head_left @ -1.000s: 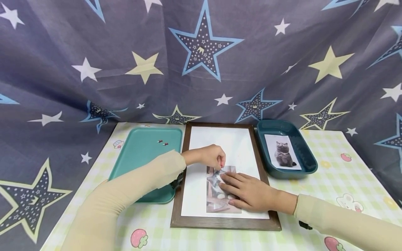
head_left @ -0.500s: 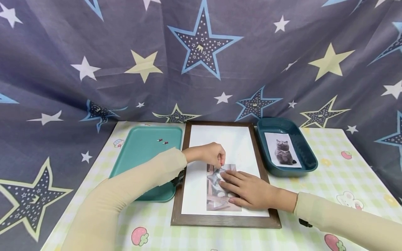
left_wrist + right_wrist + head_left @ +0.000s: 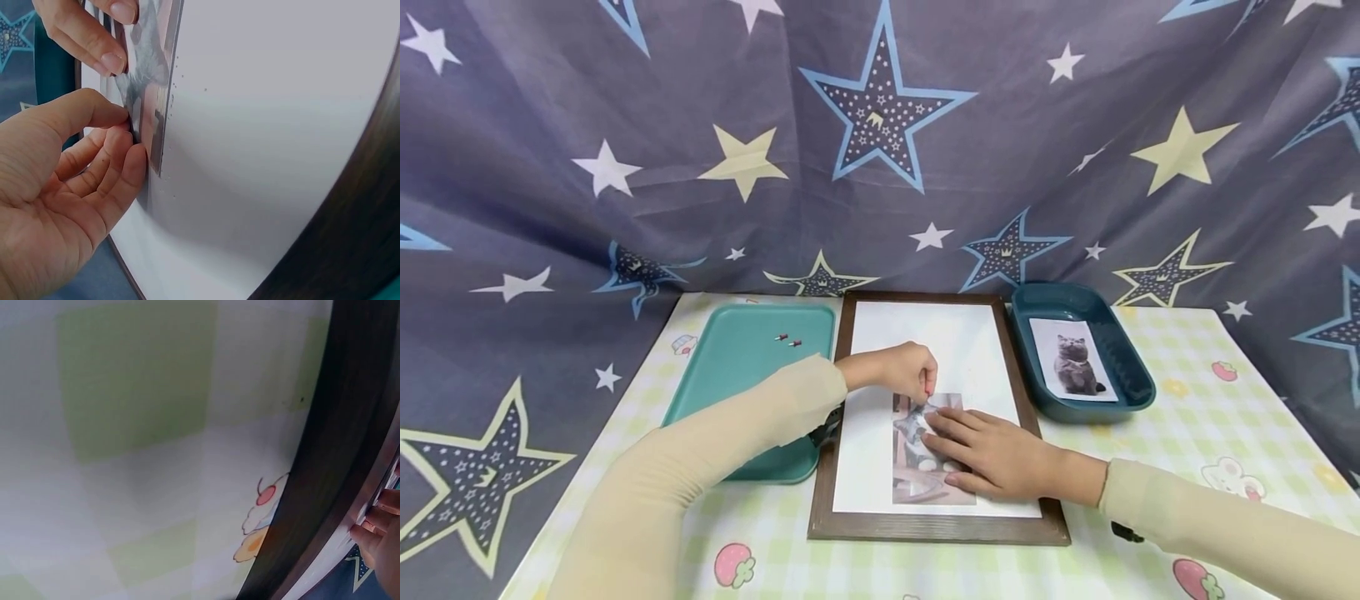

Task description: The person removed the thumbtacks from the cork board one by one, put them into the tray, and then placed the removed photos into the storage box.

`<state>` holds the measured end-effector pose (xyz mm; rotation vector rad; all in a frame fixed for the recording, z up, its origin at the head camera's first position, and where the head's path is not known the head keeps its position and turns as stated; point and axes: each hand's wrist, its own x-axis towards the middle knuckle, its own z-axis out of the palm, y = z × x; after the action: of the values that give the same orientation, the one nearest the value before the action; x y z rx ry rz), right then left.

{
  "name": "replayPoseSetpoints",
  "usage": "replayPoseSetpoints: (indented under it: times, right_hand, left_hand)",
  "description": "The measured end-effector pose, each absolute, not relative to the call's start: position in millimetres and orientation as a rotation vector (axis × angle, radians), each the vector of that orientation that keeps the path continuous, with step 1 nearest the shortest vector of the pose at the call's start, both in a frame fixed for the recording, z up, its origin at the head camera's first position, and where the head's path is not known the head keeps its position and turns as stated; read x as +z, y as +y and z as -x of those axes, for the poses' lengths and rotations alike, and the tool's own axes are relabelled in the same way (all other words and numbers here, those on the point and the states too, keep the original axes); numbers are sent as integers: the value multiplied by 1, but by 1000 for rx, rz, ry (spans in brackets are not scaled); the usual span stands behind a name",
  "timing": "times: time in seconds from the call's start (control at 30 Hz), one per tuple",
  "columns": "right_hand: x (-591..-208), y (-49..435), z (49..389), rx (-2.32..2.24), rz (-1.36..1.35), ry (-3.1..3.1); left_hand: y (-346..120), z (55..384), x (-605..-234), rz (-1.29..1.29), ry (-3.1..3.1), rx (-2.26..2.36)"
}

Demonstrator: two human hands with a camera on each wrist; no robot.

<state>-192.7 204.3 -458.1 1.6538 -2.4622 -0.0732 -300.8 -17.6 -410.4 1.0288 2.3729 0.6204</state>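
Was a curtained-off tabletop set-up, rm. type unclear: star-print fabric backdrop (image 3: 850,212) hung far, L & R; strawberry-print checked tablecloth (image 3: 1172,454) lay near.

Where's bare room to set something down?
Free: far-left part of green tray, left of red pins; white board beyond left grip; checked cloth right of blue bin.
Crowded: near half of board, with left grip and right grip at kitten photo; tray's near part, crossed by left sleeve.

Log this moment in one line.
left hand: pinches red pin at far edge of kitten photo | right hand: rests on it | tray: two red pins | blue bin: grey cat photo
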Motion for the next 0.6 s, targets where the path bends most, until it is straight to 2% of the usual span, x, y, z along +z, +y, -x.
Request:
replayPoseSetpoints:
  times: [0.6]
  right_hand:
    - [-462,205,194,-97,-1627,-2488]
  left_hand:
    - [-16,305,-414,-1072,2359,626]
